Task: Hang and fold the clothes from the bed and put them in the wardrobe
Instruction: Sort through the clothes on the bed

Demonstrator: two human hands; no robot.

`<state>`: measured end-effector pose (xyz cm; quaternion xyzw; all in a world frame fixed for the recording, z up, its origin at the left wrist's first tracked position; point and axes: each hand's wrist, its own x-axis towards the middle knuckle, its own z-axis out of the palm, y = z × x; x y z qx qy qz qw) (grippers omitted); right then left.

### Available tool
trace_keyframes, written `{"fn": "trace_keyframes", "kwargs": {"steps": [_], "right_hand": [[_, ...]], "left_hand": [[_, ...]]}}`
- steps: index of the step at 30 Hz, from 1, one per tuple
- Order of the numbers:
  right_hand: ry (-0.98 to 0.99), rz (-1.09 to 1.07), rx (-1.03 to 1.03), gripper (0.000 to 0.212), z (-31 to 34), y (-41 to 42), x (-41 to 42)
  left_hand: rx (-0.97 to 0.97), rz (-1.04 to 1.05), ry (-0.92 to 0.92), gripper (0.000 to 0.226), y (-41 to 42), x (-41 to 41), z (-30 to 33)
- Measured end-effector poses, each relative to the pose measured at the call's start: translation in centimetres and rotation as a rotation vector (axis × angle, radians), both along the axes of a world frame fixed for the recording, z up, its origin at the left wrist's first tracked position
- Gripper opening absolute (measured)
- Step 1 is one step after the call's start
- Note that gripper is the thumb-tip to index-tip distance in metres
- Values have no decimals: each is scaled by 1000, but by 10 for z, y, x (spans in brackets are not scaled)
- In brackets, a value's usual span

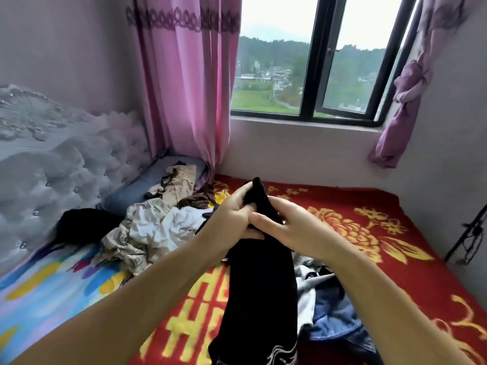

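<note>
Black garment (pixel 259 285) (bunched) held by both hands.

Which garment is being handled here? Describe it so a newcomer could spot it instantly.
Start at the red bedspread with yellow flowers. Above its middle, the left hand and right hand grip a long black garment. It alone is lifted off the bed, with white patterning at its lower edge.

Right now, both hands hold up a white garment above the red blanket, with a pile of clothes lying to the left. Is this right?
Not quite: the garment is black, not white. The head view shows the left hand and right hand gripping it above the red blanket, with the pile of clothes lying to the left.
</note>
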<state>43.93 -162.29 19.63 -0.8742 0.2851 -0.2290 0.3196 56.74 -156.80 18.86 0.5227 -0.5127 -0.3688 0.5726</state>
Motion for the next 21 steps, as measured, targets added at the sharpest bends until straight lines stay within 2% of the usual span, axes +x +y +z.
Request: {"fn": "trace_keyframes", "kwargs": {"steps": [2, 3, 5, 6, 8, 9, 10, 11, 13, 14, 17, 18, 21], "right_hand": [[24, 143, 71, 40, 4, 1, -13], [15, 165, 76, 50, 2, 0, -16], [-66, 139, 59, 56, -2, -6, -16], [-140, 119, 71, 54, -2, -9, -16], [-286, 75, 158, 46, 2, -13, -17], [-337, 71, 195, 42, 6, -14, -17], [-369, 80, 208, 41, 10, -13, -16], [-385, 100, 201, 41, 15, -11, -16], [-394, 105, 172, 45, 19, -10, -12], [-408, 87, 168, 45, 17, -11, -12], [-480, 65, 207, 38, -11, -20, -16], [-433, 75, 223, 39, -28, -24, -20], [-42, 130, 244, 45, -89, -27, -27]], "left_hand": [[-37, -46, -75, 46, 5, 9, 4], [-40, -107, -105, 47, 5, 11, 6], [-95, -196, -261, 50, 7, 12, 14], [-204, -149, -456, 56, 6, 17, 18], [-410, 117, -926, 73, -1, 30, 27], [-488, 214, -1110, 80, -4, 34, 32], [-476, 195, -1181, 80, -10, 39, 35], [-389, 107, -1100, 69, -13, 40, 41], [-174, -119, -849, 25, -17, 40, 48], [-165, -131, -797, 12, -21, 42, 48], [-239, 11, -742, 18, -21, 53, 49], [-256, 58, -705, 19, -18, 57, 54], [-305, 185, -608, 23, -15, 64, 78]]}}
